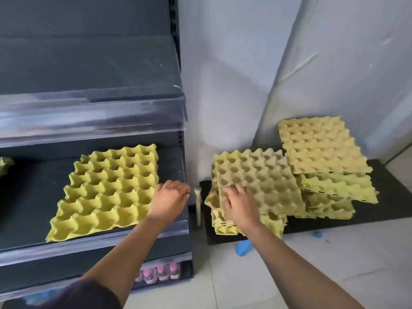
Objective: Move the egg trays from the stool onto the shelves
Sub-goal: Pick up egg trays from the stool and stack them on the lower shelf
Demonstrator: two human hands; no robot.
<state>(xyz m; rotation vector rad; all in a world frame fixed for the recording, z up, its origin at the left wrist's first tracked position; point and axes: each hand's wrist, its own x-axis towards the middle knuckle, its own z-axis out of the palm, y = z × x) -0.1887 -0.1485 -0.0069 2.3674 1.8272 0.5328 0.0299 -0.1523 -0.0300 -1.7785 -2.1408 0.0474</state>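
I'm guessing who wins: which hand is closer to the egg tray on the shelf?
Left. The left hand is right beside the shelf tray, at its right edge; the right hand is farther off, gripping the top tray on the stool.

Dark short sleeve (pixel 93 295) on the left arm (pixel 133 246).

Pale grey walls (pixel 234 63), white tiled floor (pixel 334 264), blue scraps (pixel 244 247) on it
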